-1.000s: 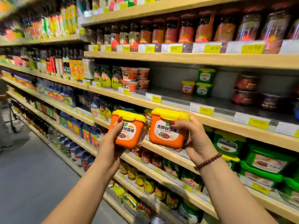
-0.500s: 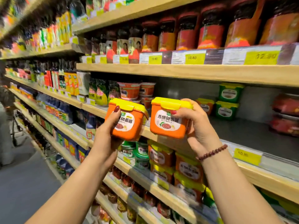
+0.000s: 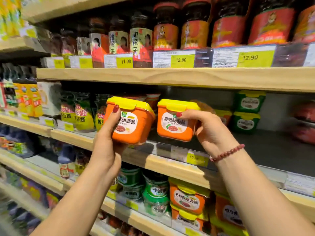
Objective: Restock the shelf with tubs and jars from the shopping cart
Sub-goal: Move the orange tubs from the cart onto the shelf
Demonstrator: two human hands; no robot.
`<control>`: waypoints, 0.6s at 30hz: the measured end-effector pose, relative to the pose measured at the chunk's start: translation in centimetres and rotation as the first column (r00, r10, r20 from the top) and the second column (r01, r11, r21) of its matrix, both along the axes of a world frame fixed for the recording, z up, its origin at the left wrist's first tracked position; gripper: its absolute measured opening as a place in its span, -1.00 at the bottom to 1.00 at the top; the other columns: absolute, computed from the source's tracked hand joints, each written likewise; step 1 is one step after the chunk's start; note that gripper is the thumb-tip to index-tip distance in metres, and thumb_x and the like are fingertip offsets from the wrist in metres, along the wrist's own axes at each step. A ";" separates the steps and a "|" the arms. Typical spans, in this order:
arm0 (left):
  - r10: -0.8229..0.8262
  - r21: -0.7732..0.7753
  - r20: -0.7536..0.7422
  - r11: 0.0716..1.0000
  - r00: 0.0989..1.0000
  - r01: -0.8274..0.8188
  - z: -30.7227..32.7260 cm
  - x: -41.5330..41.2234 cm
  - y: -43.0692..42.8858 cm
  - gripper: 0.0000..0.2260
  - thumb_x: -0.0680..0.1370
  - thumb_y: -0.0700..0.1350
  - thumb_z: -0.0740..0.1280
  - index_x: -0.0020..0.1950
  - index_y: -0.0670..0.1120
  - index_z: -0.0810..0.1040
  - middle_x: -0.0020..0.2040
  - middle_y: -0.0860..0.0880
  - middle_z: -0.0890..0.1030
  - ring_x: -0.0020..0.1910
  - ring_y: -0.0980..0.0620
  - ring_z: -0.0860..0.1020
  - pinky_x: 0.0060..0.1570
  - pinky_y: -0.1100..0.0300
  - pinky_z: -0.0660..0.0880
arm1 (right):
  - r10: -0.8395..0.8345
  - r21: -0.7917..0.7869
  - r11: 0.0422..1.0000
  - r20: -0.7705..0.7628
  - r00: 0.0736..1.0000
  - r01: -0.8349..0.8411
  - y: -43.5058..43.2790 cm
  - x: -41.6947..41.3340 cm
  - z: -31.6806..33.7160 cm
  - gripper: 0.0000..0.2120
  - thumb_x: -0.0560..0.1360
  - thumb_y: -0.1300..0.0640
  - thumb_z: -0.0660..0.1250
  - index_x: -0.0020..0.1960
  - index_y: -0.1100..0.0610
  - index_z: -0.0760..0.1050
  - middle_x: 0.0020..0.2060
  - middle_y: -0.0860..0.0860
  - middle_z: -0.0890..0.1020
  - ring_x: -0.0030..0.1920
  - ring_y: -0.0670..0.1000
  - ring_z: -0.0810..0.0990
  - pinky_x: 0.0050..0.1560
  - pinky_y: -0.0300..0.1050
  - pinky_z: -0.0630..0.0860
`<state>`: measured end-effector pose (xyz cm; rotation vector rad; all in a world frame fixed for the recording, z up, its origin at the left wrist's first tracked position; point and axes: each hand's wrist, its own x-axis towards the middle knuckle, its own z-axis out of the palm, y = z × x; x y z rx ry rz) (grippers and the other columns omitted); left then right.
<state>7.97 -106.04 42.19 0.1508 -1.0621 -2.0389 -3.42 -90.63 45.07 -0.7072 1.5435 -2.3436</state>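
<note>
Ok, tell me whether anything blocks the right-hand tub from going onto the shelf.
Nothing visible does. The right hand holds the orange tub above the shelf's front edge; the grey shelf behind it lies bare up to the green tubs at the back.

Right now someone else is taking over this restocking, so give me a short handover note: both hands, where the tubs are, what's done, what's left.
Left hand grips an orange tub, held up in front of the middle shelf.
Right hand grips a second orange tub beside the first, at the same height.
Done: both tubs are raised to shelf level; neither is set down yet.
On that shelf, two green tubs sit stacked near the back, with bare grey surface in front of them.
Left: set both tubs on the shelf, then fetch more. The cart is out of view.
</note>
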 end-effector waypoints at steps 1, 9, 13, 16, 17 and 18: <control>-0.014 0.005 0.003 1.000 1.000 0.014 0.1 -0.2 -1.0 -0.89 0.51 -0.02 0.30 -0.19 0.01 0.56 -0.33 0.11 0.65 -0.37 0.21 0.61 -0.47 0.35 0.49 | -0.010 0.007 1.000 0.005 1.000 0.010 -1.0 -0.3 0.0 -0.55 0.14 0.36 0.48 0.03 0.26 0.56 -0.11 0.19 0.70 -0.10 0.15 0.70 -0.01 0.13 0.63; -0.149 -0.023 0.051 0.988 0.988 0.150 -0.3 -1.3 -7.8 -0.86 0.38 0.05 0.35 -0.23 0.01 0.64 -0.28 0.08 0.67 -0.36 0.17 0.61 -0.25 0.16 0.44 | -0.109 0.174 0.980 0.070 0.992 0.095 -6.6 -2.5 -0.7 -0.48 0.30 0.42 0.42 0.25 0.28 0.48 -0.17 0.14 0.68 -0.26 0.03 0.69 -0.34 -0.16 0.61; -0.190 -0.035 0.004 0.981 0.982 0.190 -0.9 -1.3 -9.2 -0.88 0.26 0.06 0.37 -0.33 0.10 0.69 -0.26 0.08 0.68 -0.30 0.16 0.64 -0.30 0.25 0.53 | -0.160 0.266 0.954 0.070 0.985 0.136 -7.6 -3.3 -1.7 -0.41 0.29 0.46 0.41 0.27 0.19 0.40 -0.08 0.19 0.65 -0.15 0.11 0.67 -0.23 -0.07 0.64; -0.222 -0.004 -0.041 0.975 0.974 0.222 -1.0 -1.3 -9.7 -0.89 0.26 0.03 0.36 -0.35 0.10 0.68 -0.27 0.09 0.68 -0.30 0.18 0.64 -0.34 0.31 0.56 | -0.173 0.338 0.929 0.043 0.984 0.148 -7.9 -3.5 -2.2 -0.29 0.18 0.45 0.45 0.26 0.12 0.34 0.10 0.25 0.58 0.04 0.19 0.62 -0.03 0.03 0.61; -0.225 0.003 -0.051 0.974 0.973 0.226 -1.1 -1.3 -9.8 -0.89 0.26 0.03 0.36 -0.35 0.09 0.69 -0.27 0.09 0.68 -0.30 0.17 0.64 -0.35 0.30 0.55 | -0.156 0.358 0.924 0.032 0.987 0.134 -7.8 -3.5 -2.2 -0.27 0.13 0.43 0.46 0.23 0.10 0.33 0.14 0.26 0.55 0.07 0.21 0.60 0.02 0.06 0.59; -0.228 0.013 -0.057 0.973 0.972 0.229 -1.1 -1.3 -9.8 -0.88 0.26 0.03 0.36 -0.35 0.07 0.69 -0.27 0.08 0.68 -0.30 0.17 0.64 -0.36 0.30 0.55 | -0.131 0.391 0.912 0.003 0.991 0.119 -7.6 -3.4 -2.2 -0.28 0.12 0.42 0.46 0.20 0.08 0.33 0.16 0.26 0.52 0.09 0.20 0.58 0.05 0.05 0.58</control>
